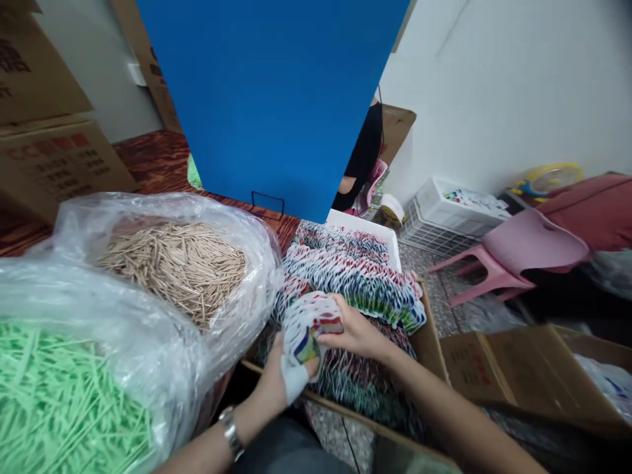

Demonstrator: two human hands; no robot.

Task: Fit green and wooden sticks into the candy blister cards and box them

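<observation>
My left hand [279, 382], with a white wrap on its thumb and a watch on the wrist, is closed around a fanned stack of colourful printed paper pieces [309, 322]. My right hand [355, 329] pinches the top of the same stack from the right. Both hands hover over a cardboard box [427, 336] filled with rows of the same printed pieces [355, 280].
On the left, a clear plastic bag [162, 355] holds green sticks [59, 401] and another holds wooden sticks [178, 263]. A blue panel [276, 92] stands ahead, with another person partly behind it. A pink stool [513, 253], white baskets [444, 217] and cardboard boxes [533, 368] sit to the right.
</observation>
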